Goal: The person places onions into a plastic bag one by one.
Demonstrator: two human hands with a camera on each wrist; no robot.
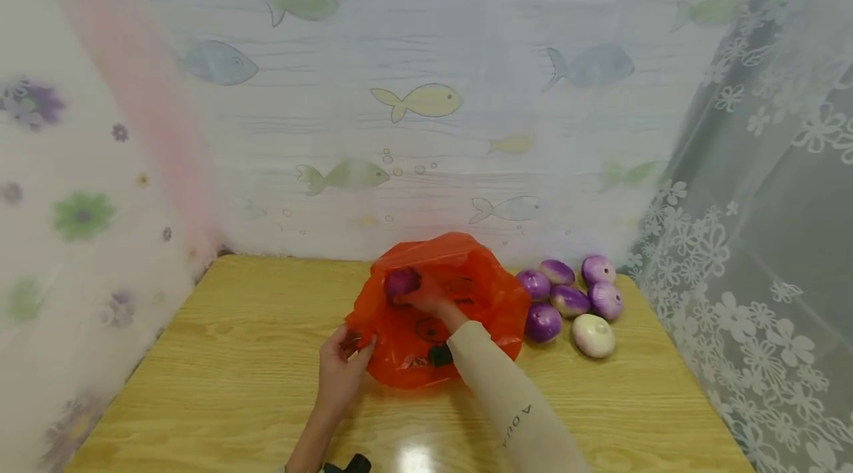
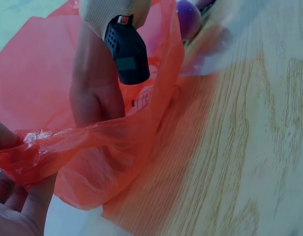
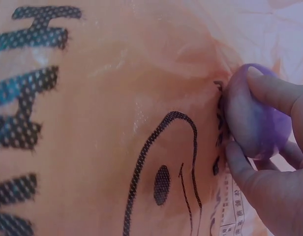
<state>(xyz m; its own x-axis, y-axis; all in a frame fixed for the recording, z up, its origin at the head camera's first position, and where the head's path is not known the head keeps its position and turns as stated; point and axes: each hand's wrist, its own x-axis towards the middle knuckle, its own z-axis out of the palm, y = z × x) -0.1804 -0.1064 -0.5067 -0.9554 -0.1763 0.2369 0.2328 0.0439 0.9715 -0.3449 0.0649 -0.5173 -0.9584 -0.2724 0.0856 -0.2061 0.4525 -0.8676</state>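
A red plastic bag (image 1: 489,295) with dark print lies open at the middle of the table. My left hand (image 1: 340,369) pinches the bag's near left rim; the left wrist view shows the thumb and fingers (image 2: 37,199) on either side of the film (image 2: 68,147). Inside the bag, my right hand (image 1: 426,297) grips a purple onion-like vegetable (image 1: 402,282). In the right wrist view the thumb and fingers of that hand (image 3: 274,147) are round the purple and pale vegetable (image 3: 257,113), close to the printed film (image 3: 107,113).
Several purple vegetables (image 1: 543,323) lie in a group on the table (image 1: 246,354) to the right of the bag, with one whitish one (image 1: 593,336) nearest the front. A curtain with fish prints (image 1: 426,162) hangs behind the table; lacy fabric hangs at the right.
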